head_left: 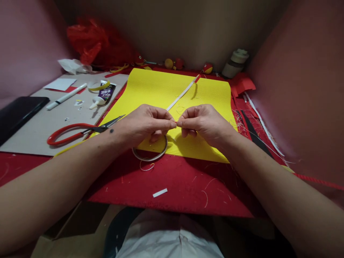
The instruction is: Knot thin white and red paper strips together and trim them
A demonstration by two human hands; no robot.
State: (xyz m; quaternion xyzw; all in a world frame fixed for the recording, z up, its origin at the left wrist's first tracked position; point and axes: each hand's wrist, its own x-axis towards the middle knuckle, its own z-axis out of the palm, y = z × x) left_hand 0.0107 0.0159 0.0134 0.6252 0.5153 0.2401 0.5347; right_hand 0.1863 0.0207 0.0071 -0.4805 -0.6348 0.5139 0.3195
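Note:
My left hand [150,122] and my right hand [205,120] meet above a yellow corrugated sheet [150,86]. Both are closed in a pinch, thumb against fingers, with their tips nearly touching. A speck of red shows between the fingertips; most of that small piece is hidden. A narrow white strip [182,94] with a red ridged end runs diagonally over the sheet and passes behind my left fingers. Below my left hand lies a pale curved loop [150,158]; I cannot tell whether it joins the strip. Red-handled scissors [94,129] lie open beside my left forearm.
On the grey board [32,139] at left lie a glue tube [104,94], a white pen [67,96] and a black flat object [23,116]. Behind are a red plastic bag [94,39] and a capped bottle [235,63]. A white scrap [160,192] and threads lie on the red cloth.

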